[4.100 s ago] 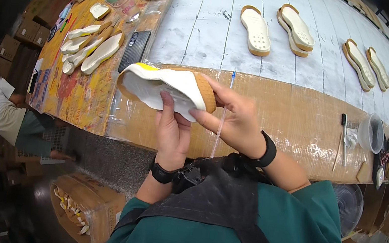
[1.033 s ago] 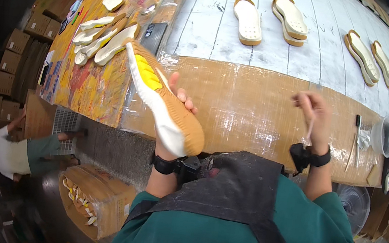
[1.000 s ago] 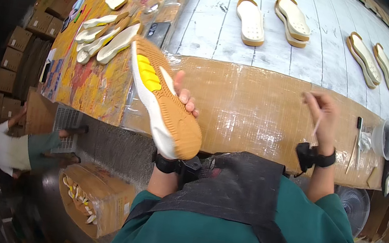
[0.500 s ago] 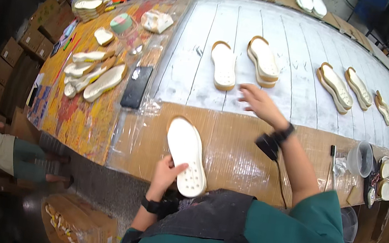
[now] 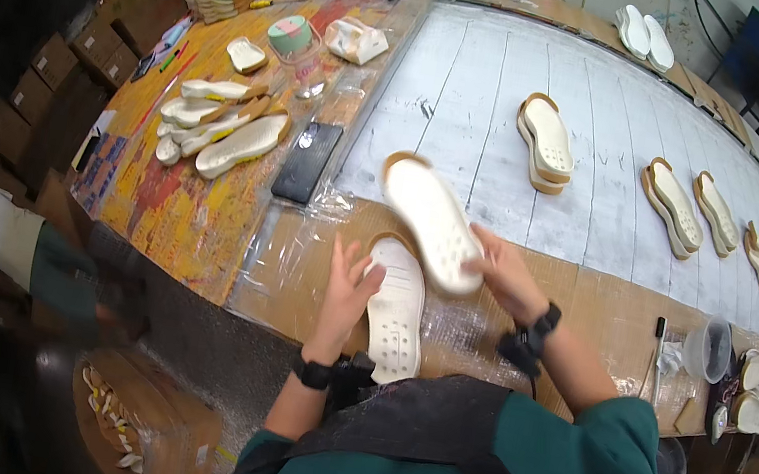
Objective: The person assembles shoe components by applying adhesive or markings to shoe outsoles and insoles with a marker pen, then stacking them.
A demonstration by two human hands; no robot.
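Observation:
My right hand (image 5: 506, 274) grips the heel end of a white shoe sole (image 5: 432, 223) with a brown-edged tip. This sole is held up, slightly blurred, over the near edge of the white work surface. Below it, a second white sole (image 5: 393, 322) with rows of small holes lies on the cardboard strip, its upper part partly covered by the raised one. My left hand (image 5: 346, 296) is open beside that lower sole, fingers spread and holding nothing. Whether its fingertips touch the sole, I cannot tell.
Stacked soles (image 5: 547, 142) stand on the white lined surface (image 5: 445, 60), with several more farther right. On the left paint-stained table (image 5: 187, 243) are loose soles (image 5: 244, 146), a black phone (image 5: 307, 162) and a tape roll (image 5: 290, 33). A plastic tub (image 5: 708, 347) stands at right.
My right hand has taken the leftmost sole off the white surface and brought it nearer. My left hand has let go of the near sole and opened. The view has shifted slightly.

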